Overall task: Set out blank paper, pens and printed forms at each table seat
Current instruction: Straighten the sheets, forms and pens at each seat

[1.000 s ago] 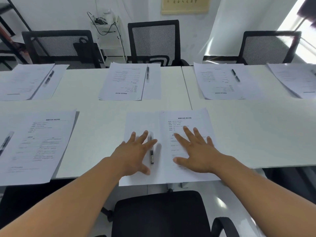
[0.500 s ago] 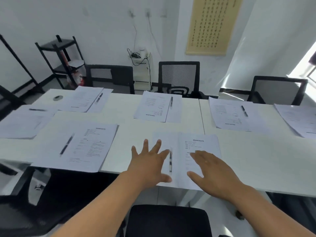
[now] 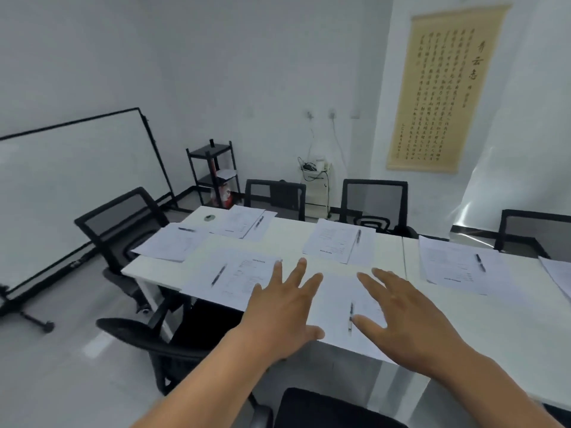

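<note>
print on the forms [image 3: 375, 304] is being blurred past reading; left hand [image 3: 282, 313] and right hand [image 3: 411, 322], fingers spread, are being lifted off the pen [image 3: 351, 316]

Both hands are spread with straight fingers over the white table [image 3: 509, 329] — the left hand [image 3: 284, 316] at 7 o'clock of the pen [image 3: 351, 316], the right hand [image 3: 411, 322] at 3 o'clock. The pen lies on the paper [image 3: 338, 291]. At 10 o'clock another seat has a printed form [image 3: 244, 273] — a pen lies there too.
</note>
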